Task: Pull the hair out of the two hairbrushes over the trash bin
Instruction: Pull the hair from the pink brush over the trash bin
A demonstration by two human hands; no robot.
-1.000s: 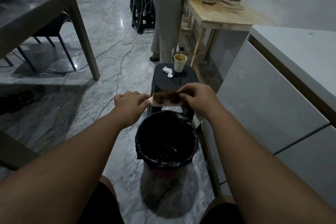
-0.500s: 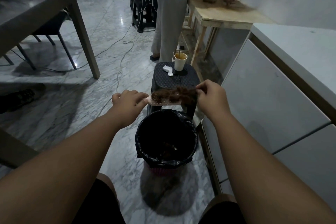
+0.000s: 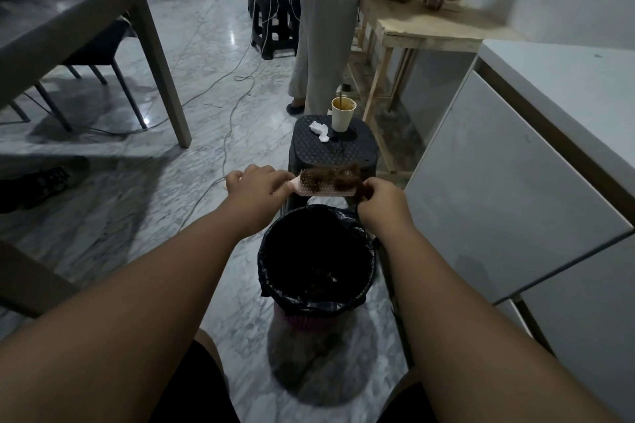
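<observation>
One brush held level above the bin, its hair pinched at the right end.

The left grip (image 3: pixel 256 186) is clenched round the handle of the pink brush (image 3: pixel 311 191), which juts out to its right, bristles up, over the far rim of the bin (image 3: pixel 275 273). The right grip (image 3: pixel 382 198) pinches the brown hair (image 3: pixel 338 176) at the brush's tip. One brush, one clump and one bin are in view. The handle is hidden in the fist, and the bin's contents are too dark to make out.
</observation>
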